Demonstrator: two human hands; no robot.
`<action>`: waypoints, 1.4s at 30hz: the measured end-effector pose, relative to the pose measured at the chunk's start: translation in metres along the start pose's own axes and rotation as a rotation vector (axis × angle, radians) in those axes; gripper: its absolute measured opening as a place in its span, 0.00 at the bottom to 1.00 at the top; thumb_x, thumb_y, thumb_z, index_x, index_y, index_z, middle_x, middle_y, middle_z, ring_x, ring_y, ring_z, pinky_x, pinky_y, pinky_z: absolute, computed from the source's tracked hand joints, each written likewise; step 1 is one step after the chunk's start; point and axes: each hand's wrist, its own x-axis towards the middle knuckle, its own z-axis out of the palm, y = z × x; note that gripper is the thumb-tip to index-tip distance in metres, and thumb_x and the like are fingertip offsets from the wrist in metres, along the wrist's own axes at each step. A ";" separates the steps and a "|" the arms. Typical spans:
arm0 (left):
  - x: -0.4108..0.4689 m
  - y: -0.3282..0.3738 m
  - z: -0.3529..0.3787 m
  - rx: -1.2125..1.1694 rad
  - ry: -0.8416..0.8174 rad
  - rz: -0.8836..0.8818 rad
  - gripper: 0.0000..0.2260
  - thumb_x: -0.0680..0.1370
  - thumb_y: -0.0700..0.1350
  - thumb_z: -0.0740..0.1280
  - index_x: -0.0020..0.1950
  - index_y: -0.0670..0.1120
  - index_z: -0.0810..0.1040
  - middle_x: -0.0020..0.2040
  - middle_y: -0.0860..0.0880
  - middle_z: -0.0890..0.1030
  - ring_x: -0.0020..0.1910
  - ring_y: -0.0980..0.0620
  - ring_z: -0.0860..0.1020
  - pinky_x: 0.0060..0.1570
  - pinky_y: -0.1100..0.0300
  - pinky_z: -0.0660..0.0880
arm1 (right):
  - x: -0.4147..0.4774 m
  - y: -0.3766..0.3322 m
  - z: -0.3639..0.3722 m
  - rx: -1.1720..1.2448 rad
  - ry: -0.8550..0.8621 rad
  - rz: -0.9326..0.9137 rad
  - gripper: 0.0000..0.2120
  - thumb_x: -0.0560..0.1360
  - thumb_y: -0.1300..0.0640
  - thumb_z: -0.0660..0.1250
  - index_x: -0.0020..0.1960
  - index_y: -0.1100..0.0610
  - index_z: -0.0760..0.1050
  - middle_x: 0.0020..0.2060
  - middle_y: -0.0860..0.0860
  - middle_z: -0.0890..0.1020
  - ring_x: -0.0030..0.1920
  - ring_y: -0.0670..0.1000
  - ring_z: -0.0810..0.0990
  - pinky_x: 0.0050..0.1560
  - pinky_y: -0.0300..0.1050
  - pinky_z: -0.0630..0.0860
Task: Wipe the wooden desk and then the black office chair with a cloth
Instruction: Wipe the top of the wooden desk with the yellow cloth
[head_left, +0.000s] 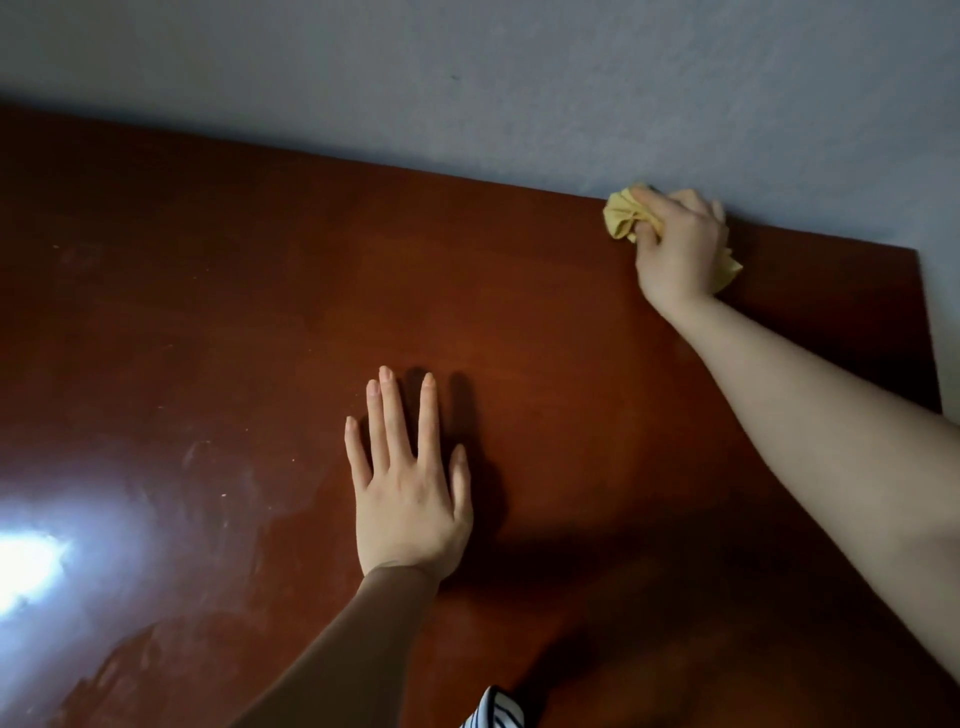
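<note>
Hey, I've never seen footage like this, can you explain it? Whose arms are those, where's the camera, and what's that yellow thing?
No machine here: a person wears a wide-angle camera on the head, looking forward and down, so both arms are their own. Below is a reddish-brown wooden desk against a grey-blue wall. The left hand lies flat on the desk, fingers straight, holding nothing. The right hand reaches to the far edge by the wall, its grip closed round a crumpled yellow cloth on the wood. The white patch at lower left is light glaring off the desk.
</note>
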 end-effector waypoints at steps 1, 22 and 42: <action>0.000 0.000 0.000 0.003 -0.003 -0.003 0.27 0.80 0.52 0.49 0.77 0.45 0.50 0.77 0.39 0.50 0.77 0.44 0.46 0.73 0.47 0.43 | 0.001 -0.013 0.005 0.008 -0.021 -0.054 0.18 0.76 0.61 0.62 0.65 0.50 0.75 0.55 0.54 0.78 0.56 0.59 0.72 0.57 0.47 0.65; -0.048 -0.044 -0.033 -0.312 0.215 -0.039 0.22 0.81 0.49 0.53 0.74 0.45 0.62 0.76 0.45 0.58 0.77 0.46 0.50 0.74 0.47 0.42 | -0.146 -0.165 0.027 0.231 -0.445 -0.816 0.20 0.73 0.66 0.66 0.62 0.50 0.78 0.52 0.51 0.79 0.51 0.57 0.72 0.51 0.50 0.67; -0.099 -0.087 -0.028 -0.053 0.112 -0.319 0.27 0.81 0.53 0.50 0.77 0.44 0.51 0.78 0.40 0.46 0.77 0.43 0.42 0.74 0.47 0.40 | -0.132 -0.189 0.036 0.221 -0.564 -1.417 0.19 0.70 0.69 0.71 0.58 0.56 0.80 0.48 0.57 0.81 0.42 0.59 0.76 0.41 0.53 0.75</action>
